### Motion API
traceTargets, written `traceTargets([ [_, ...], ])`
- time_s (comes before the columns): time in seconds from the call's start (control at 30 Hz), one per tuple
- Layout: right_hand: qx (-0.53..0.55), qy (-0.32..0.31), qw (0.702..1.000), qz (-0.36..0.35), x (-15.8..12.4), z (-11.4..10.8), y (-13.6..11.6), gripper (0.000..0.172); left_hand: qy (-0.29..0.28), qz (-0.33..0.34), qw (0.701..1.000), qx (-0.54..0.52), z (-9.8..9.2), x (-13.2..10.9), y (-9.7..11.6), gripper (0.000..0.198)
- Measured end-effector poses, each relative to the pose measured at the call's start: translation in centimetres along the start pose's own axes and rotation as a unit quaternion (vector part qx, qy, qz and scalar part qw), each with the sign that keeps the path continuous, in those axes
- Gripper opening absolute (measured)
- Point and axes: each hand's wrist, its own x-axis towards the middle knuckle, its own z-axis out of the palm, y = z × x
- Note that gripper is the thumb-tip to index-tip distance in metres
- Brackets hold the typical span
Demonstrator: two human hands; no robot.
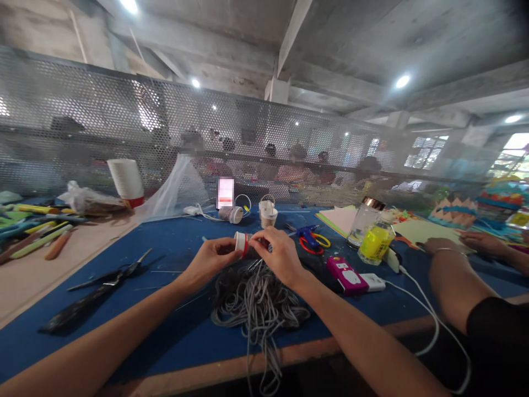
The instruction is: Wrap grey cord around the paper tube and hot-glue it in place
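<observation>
At centre, tipped sideways between both palms: cup (239, 240), white, red-banded | looks light, thin-walled, likely to dent; best pinched gently by its rim | left hand (218, 253): grip curled round the white end | right hand (278, 251): fingertips bunched by the band, can't tell from here whether gripping | cord (260, 306), limp, heaped nearer on the counter (165, 309)

Grey cord heap (260, 309) on blue tabletop (165, 325), strands trailing over near edge. Just beyond heap: left hand (219, 253) gripping white-and-red cup (241, 241), tipped sideways; right hand (279, 251) at cup, fingers bent, grip unclear. Farther beyond: small handled bucket (268, 215). Left of heap: black-handled tool (78, 303). Right of heap: purple box (346, 274).
</observation>
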Motion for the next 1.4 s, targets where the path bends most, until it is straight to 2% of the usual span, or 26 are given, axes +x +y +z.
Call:
traceTargets([
  [0.13, -0.004, 0.004, 1.000, 0.003, 0.1, -0.1, 0.0, 0.013, -0.005, 0.000, 1.000, 0.002, 0.1, -0.1, 0.4, 0.037],
  [0.8, -0.017, 0.005, 1.000, 0.006, 0.3, -0.1, 0.3, 0.013, -0.005, 0.001, 1.000, -0.008, 0.4, -0.3, 1.3, 0.026],
  [1.13, -0.022, 0.000, 1.000, 0.010, 0.3, -0.1, 0.5, 0.012, -0.022, 0.001, 1.000, -0.007, 0.4, -0.4, 1.2, 0.021],
  [1.4, -0.025, -0.003, 1.000, 0.013, 0.3, -0.2, 0.5, 0.013, -0.018, 0.005, 1.000, 0.006, 0.5, -0.4, 1.4, 0.024],
])
